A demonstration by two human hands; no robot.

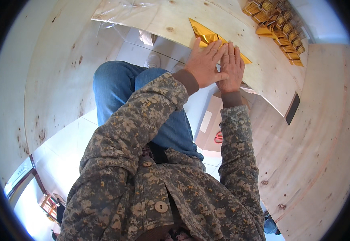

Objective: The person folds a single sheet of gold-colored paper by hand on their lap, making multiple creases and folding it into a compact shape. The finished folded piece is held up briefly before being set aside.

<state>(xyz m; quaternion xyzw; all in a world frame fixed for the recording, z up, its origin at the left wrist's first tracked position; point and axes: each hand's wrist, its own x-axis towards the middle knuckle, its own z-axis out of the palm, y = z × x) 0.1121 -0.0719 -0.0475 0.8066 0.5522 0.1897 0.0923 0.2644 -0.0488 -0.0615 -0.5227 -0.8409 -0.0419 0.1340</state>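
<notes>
A shiny gold paper [202, 33], folded to a long pointed shape, lies near the front edge of the wooden table [223, 16]. My left hand [205, 63] rests on its near side with the fingers stretched out. Close beside it, my right hand [232, 70] lies flat with straight fingers over the paper's right part. The two hands touch or overlap slightly at the thumb. The fingers hide the paper's near middle, while its two pointed ends show.
Bundles of folded gold paper [281, 28] are stacked at the table's far right. Clear plastic film [121, 12] lies at the far left. Wooden panels [54, 80] stand on both sides. Below the table are red-handled scissors [218, 137] and my legs in jeans [117, 86].
</notes>
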